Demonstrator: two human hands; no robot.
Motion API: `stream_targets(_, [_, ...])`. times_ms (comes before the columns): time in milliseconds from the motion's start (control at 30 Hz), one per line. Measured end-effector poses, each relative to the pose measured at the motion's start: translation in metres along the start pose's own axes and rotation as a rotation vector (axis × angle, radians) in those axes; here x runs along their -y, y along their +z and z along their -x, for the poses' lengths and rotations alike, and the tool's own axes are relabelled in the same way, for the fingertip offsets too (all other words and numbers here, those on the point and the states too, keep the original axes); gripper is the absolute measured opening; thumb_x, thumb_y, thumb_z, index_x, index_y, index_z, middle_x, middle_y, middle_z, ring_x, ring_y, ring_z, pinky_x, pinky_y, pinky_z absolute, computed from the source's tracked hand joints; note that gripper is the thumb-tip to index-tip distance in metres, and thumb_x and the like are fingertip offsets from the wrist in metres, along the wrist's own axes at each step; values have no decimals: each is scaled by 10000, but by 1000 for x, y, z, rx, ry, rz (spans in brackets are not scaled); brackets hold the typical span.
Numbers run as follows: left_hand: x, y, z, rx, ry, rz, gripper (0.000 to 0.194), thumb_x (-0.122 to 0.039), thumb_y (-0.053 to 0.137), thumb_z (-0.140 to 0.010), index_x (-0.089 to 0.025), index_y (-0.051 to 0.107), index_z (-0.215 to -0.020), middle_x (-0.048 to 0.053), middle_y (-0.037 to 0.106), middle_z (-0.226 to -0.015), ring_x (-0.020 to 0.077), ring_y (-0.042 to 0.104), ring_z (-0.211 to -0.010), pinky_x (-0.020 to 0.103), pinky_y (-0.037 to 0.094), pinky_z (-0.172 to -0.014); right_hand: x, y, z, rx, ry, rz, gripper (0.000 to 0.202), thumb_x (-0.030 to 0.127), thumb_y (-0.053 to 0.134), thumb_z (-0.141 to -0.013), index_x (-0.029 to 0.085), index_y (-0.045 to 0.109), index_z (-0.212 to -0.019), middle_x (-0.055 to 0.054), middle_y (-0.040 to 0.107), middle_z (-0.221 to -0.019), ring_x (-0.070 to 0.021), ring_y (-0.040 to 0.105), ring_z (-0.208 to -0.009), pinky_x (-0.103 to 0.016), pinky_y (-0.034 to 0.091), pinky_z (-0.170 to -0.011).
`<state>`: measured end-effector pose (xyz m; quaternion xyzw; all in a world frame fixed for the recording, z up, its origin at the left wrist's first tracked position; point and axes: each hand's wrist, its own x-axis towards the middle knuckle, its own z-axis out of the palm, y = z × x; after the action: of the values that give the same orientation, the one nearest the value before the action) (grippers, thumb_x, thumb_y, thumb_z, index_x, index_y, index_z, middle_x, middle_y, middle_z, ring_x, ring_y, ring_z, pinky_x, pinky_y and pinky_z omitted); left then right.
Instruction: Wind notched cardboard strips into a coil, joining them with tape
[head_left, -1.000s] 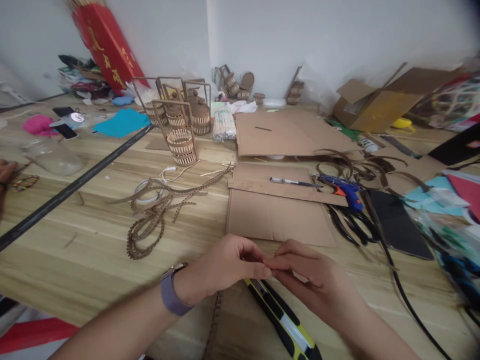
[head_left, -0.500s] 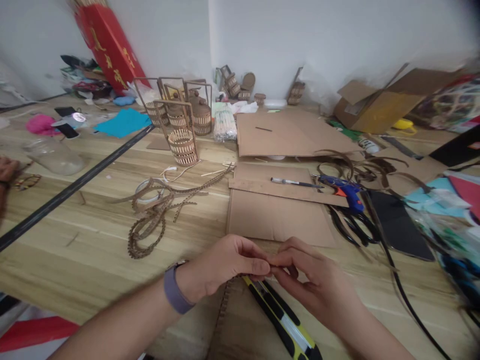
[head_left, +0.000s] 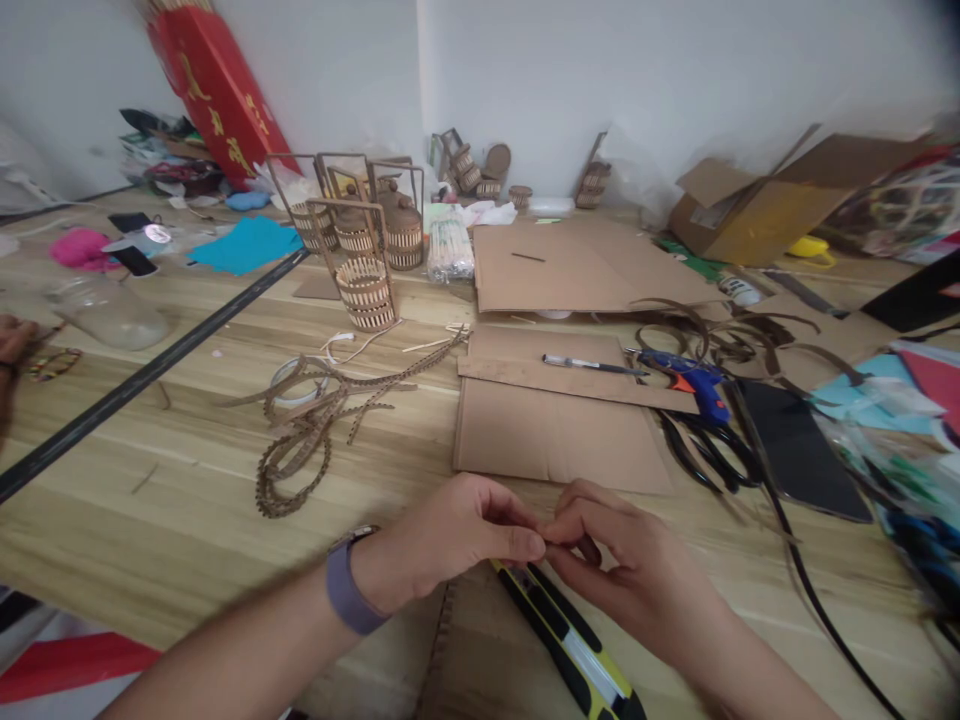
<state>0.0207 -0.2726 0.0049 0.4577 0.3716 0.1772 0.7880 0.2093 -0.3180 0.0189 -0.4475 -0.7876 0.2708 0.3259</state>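
Note:
My left hand [head_left: 480,530], with a purple band on the wrist, is closed in a pinch just above the table. My right hand [head_left: 615,550] is also pinched, its fingertips meeting those of the left. Between them is a thin brown corrugated cardboard strip, mostly hidden by the fingers. Its notched length [head_left: 439,635] hangs below my left hand. Under both hands lies a yellow-and-black utility knife [head_left: 562,635]. Just beyond, flat cardboard pieces [head_left: 555,435] carry a pen [head_left: 592,365]. More notched strips [head_left: 292,480] lie coiled to the left around a tape roll [head_left: 298,383].
Small stick baskets [head_left: 365,295] with tall handles stand behind. At right are a blue glue gun [head_left: 694,382], black-handled scissors [head_left: 712,450], a dark phone [head_left: 802,450] and a cable [head_left: 810,595]. A glass jar [head_left: 112,315] and another person's hand [head_left: 15,340] are at far left.
My hands stay pinched together with only slight finger shifts. The strip edge seen under my left thumb is now hidden. The rest of the table looks the same.

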Motion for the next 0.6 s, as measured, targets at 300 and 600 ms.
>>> stream_targets(300, [-2,4,-1,-45,11,123,376,-410,884,-538,-115,707,-690,-10,634,-635,101,513,-611,246,376,-635,1,-2,-4,-73,-28,8,169,148,578,-880,226,706,-800,-3,631,-690,-116,619,-586,-195,479,-517])
stream_targets(600, [1,5,0,-46,40,211,363,-392,893,-539,-117,739,-719,9,667,-662,96,515,-607,242,386,-637,2,1,-4,-173,-86,62,162,125,567,-846,215,688,-786,-6,628,-668,-113,610,-552,-196,482,-488])
